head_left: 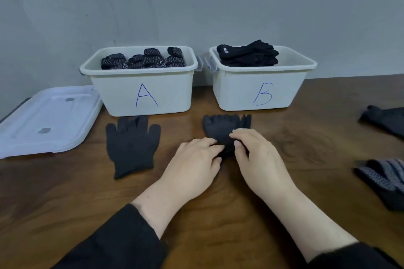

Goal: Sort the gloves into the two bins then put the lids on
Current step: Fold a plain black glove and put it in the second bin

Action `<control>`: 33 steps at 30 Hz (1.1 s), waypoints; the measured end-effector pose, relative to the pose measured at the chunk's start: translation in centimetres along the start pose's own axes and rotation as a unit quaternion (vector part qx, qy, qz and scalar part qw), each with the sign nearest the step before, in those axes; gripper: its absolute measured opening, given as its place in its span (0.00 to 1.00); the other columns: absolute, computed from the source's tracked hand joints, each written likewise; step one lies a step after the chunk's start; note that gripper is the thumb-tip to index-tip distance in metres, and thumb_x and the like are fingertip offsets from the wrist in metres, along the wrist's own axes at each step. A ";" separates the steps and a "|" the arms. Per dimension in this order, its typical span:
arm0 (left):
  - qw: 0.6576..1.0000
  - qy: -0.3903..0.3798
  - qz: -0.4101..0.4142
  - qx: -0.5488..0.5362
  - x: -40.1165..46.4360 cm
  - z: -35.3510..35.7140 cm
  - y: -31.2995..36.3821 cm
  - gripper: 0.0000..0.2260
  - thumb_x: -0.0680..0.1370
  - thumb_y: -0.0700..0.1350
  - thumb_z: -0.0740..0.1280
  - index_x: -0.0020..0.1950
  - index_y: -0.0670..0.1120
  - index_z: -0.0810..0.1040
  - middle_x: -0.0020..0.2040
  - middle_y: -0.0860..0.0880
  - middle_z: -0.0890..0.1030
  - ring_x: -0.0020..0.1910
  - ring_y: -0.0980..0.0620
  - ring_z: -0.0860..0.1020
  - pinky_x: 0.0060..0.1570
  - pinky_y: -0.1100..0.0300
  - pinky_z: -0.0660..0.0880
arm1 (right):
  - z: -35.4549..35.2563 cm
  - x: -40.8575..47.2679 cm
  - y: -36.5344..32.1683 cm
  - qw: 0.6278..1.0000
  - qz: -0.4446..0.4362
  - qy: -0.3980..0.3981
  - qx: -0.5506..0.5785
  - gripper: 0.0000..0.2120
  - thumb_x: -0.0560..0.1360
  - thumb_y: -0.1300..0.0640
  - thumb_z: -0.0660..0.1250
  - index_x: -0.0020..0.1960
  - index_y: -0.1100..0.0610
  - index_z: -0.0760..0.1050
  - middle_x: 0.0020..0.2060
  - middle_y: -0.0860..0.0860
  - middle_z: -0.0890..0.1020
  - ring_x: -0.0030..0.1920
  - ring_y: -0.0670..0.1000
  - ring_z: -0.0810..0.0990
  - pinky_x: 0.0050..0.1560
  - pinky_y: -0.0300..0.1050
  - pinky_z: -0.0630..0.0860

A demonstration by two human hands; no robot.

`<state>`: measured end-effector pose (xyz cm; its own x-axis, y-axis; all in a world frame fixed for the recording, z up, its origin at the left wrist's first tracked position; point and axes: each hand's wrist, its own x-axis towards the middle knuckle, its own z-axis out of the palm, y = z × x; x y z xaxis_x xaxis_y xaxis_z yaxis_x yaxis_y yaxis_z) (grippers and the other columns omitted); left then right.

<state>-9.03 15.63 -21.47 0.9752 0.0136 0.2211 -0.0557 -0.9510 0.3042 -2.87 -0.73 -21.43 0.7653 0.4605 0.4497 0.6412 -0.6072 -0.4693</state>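
Both hands, left [196, 155] and right [253, 150], pinch the cuff end of a plain black knit glove [225, 126] lying on the brown wooden tabletop [218, 214], just before white plastic bin B [260, 91]. Another plain black glove [132, 146] lies flat before white plastic bin A [142, 94]; bare tabletop separates them.

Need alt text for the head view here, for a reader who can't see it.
Both hands, left hand and right hand, grip a plain black glove on a wooden table before bin A and bin B, both holding gloves. A lid lies left.
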 end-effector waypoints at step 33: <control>0.987 0.104 0.101 -0.072 5.7 3.3 6.5 0.13 0.81 0.53 0.59 0.58 0.54 0.82 0.55 0.59 0.79 0.57 0.57 0.75 0.60 0.55 0.67 | -15.4 7.7 25.5 0.850 0.463 -0.131 -0.213 0.29 0.86 0.47 0.51 0.82 0.57 0.50 0.80 0.62 0.52 0.78 0.66 0.57 0.76 0.62 0.59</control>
<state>-3.17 8.50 -21.26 0.8767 -0.0937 0.4718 -0.2885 -0.8873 0.3599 18.50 -22.56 -18.22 0.9530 -0.2485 -0.1731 -0.2796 -0.9415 -0.1880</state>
